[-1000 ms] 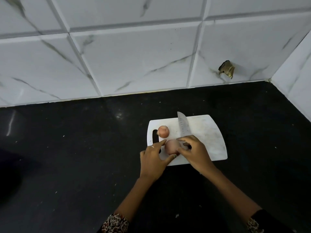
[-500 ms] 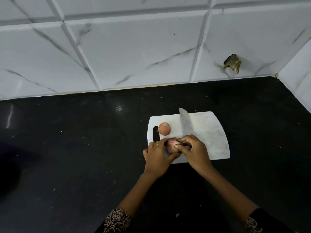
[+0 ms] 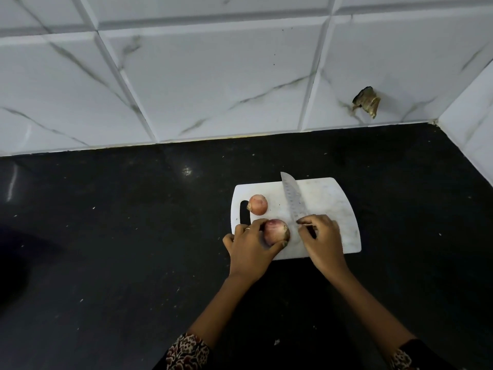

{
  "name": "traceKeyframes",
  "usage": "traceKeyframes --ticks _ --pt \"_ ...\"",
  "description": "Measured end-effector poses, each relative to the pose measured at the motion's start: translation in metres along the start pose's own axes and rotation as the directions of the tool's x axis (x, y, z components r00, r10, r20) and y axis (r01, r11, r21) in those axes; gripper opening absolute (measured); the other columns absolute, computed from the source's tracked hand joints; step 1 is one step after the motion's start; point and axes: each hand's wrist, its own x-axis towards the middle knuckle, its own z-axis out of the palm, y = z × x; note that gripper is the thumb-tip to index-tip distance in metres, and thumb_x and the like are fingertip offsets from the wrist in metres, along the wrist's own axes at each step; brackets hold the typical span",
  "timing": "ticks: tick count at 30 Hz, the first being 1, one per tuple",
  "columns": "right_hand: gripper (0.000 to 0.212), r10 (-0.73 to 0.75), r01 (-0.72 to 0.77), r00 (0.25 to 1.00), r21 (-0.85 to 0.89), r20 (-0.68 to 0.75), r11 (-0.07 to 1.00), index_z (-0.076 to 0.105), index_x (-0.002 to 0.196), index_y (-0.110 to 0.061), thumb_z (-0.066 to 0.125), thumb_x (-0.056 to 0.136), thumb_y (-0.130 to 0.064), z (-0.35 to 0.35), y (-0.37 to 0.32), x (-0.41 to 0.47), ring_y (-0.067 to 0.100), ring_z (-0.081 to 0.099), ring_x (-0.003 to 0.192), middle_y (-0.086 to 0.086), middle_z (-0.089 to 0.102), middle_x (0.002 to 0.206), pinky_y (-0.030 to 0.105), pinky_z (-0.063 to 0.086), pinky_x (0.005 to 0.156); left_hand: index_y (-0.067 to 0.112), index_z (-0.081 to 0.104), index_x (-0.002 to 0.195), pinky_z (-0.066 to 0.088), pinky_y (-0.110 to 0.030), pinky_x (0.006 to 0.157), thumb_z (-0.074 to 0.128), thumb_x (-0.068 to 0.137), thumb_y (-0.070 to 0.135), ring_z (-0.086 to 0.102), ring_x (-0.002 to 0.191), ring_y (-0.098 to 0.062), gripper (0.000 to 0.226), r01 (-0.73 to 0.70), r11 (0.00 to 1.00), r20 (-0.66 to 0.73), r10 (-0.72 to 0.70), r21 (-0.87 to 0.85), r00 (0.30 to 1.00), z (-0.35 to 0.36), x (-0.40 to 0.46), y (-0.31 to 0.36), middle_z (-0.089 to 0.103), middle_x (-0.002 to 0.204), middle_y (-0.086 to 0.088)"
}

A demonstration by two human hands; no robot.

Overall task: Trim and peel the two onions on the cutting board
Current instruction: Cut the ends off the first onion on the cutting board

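A white cutting board (image 3: 336,204) lies on the black counter. Near its front left edge my left hand (image 3: 250,247) grips a reddish onion (image 3: 274,231), thumb under it and fingers over its back. A smaller orange onion (image 3: 257,204) sits loose behind it, beside the board's handle slot. My right hand (image 3: 321,239) holds a knife by its handle just right of the gripped onion. The blade (image 3: 293,198) points away from me across the board, and its handle is hidden in my fist.
The black counter (image 3: 133,263) runs to a white marble-tiled wall (image 3: 213,76) behind and a side wall (image 3: 474,129) at the right. A broken hole in the tile (image 3: 366,101) shows at the back right. Small crumbs dot the counter.
My right hand has drawn back to the right, off the onion, with the knife. The left hand still holds the onion, turned so more of it shows.
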Motion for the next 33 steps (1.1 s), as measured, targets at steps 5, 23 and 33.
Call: traceKeyframes --ticks 5,23,33 --pt "0.052 0.133 -0.119 0.989 -0.186 0.065 0.975 0.046 0.132 -0.013 0.067 0.085 -0.023 -0.002 0.011 -0.005 0.026 0.043 0.118 0.010 0.042 0.127 0.039 0.041 0.096 0.034 0.053 0.127 0.014 -0.029 0.084 0.067 0.073 0.060 0.046 0.113 -0.013 0.061 -0.026 0.998 -0.152 0.035 0.058 0.988 -0.001 0.000 -0.001 0.061 0.115 0.012" --pt "0.021 0.424 -0.559 0.801 0.273 0.423 0.783 0.050 0.102 -0.009 0.051 0.085 0.004 -0.035 0.001 0.015 0.017 0.053 0.056 0.018 0.061 0.094 0.025 0.039 0.044 0.031 0.037 0.133 0.051 -0.037 0.089 0.065 0.082 0.052 0.058 0.107 -0.020 0.062 -0.051 0.994 0.119 0.062 -0.096 0.991 -0.005 0.008 0.012 0.049 0.131 -0.002" --pt "0.007 0.313 -0.436 0.875 0.322 0.369 0.840 0.046 0.102 -0.011 0.047 0.095 -0.012 -0.039 -0.005 -0.010 0.017 0.054 0.047 0.012 0.060 0.075 0.026 0.041 0.040 0.020 0.037 0.133 0.038 -0.023 0.080 0.072 0.082 0.034 0.049 0.092 -0.009 0.063 0.109 0.958 0.203 -0.055 -0.266 0.978 -0.008 0.021 0.024 0.051 0.107 0.004"
